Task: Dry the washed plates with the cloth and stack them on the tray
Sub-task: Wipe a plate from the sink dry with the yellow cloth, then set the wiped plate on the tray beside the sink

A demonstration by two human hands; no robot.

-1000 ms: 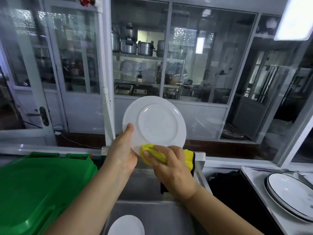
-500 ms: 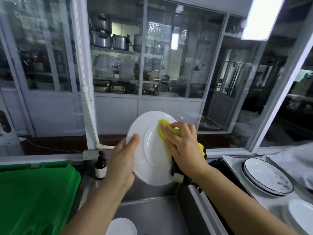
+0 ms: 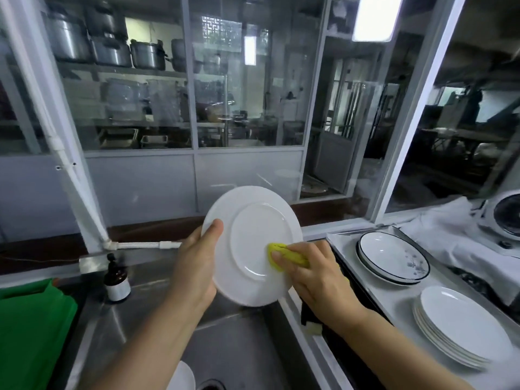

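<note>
My left hand (image 3: 195,266) grips a white plate (image 3: 249,237) by its left rim, thumb on the rim, holding it tilted above the steel sink (image 3: 239,353). My right hand (image 3: 312,273) presses a yellow cloth (image 3: 284,256) against the plate's lower right part. The cloth's dark end hangs below my right wrist. On the steel tray (image 3: 394,299) to the right lie a stack of several white plates (image 3: 461,330) and two dark-rimmed plates (image 3: 394,257). Another white plate (image 3: 184,375) lies in the sink, partly hidden by my left forearm.
A brown bottle (image 3: 116,277) stands on the sink's back ledge. A green bin lid (image 3: 31,333) is at the left. White cloth (image 3: 450,232) and a round appliance (image 3: 506,215) sit behind the tray. Glass windows run along the back.
The view has turned right, showing more of the tray. My right hand with the cloth has slid from the plate's upper part to its lower right. The plate's face now turns toward me.
</note>
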